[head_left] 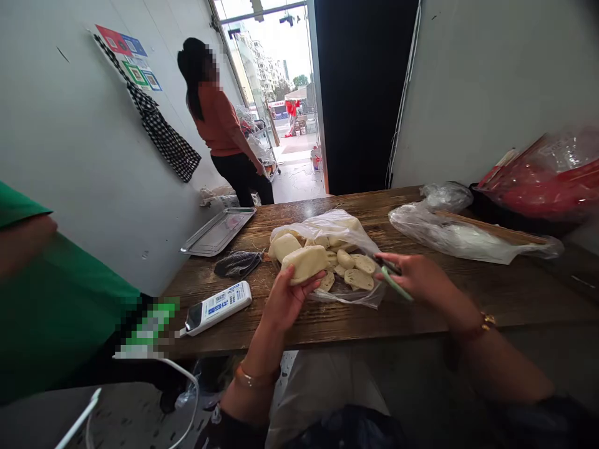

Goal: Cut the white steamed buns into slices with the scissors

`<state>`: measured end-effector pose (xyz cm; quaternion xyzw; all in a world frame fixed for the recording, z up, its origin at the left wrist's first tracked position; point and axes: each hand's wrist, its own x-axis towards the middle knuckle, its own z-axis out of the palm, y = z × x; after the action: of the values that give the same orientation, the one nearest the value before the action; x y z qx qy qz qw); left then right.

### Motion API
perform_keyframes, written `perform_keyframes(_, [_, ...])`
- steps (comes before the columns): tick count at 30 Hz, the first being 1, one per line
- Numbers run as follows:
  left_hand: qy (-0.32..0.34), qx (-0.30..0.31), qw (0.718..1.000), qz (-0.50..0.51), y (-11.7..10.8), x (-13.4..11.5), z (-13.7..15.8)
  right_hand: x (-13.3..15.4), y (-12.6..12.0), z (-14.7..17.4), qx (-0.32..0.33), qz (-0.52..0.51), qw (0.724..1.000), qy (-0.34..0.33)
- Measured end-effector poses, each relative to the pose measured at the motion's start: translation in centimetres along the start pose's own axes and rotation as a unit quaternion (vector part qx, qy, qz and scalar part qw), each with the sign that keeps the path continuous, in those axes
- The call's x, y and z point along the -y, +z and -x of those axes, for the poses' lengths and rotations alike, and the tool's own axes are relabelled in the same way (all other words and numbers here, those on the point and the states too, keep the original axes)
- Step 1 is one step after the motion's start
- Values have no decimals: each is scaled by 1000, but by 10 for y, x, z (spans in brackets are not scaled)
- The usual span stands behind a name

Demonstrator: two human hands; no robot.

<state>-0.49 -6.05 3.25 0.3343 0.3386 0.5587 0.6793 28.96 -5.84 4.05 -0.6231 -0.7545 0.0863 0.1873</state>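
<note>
My left hand is closed round a pale, smooth steamed bun, held over a thin clear plastic bag. In the bag's open mouth lie more whole buns and several cut slices showing small holes. Just right of the bag, my right hand grips a slim tool with a pale green part and a dark part. Its exact kind is hard to make out, and the fingers cover some of it. The tool is apart from the bun.
On the wooden table are a metal tray, a dark cloth, a white device with a cable and a plastic bag with sticks. A person in green is at left; another stands beyond the table.
</note>
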Motion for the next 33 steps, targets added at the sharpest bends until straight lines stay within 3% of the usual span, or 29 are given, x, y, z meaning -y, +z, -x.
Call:
perform_keyframes(3, [12, 50, 999, -13, 4, 5, 3, -24, 5, -23, -31, -12, 998, 55])
perform_keyframes(6, [4, 77, 997, 4, 5, 11, 6, -42, 17, -23, -28, -33, 998, 54])
perform_keyframes(10, [-25, 71, 997, 30, 2, 19, 6, -52, 27, 6, -4, -130, 989, 66])
perform_keyframes(13, [-27, 43, 999, 12, 1, 24, 4, -51, 26, 37, -3, -240, 966, 92])
perform_keyframes(15, [-7, 38, 999, -16, 4, 28, 5, -43, 24, 54, -20, -327, 938, 112])
perform_keyframes(18, [32, 84, 994, -63, 15, 31, 10, -17, 26, 67, -50, -449, 882, 137])
perform_keyframes(21, [66, 128, 983, -116, 27, 33, 17, 11, 35, 63, -56, -533, 837, 114])
perform_keyframes(25, [106, 164, 961, -198, 35, 35, 29, 36, 50, 49, -67, -595, 797, 75])
perform_keyframes(28, [119, 158, 945, -260, 33, 36, 37, 49, 55, 44, -72, -611, 785, 77])
perform_keyframes(33, [122, 151, 926, -324, 23, 33, 40, 67, 49, 46, -87, -575, 809, 85])
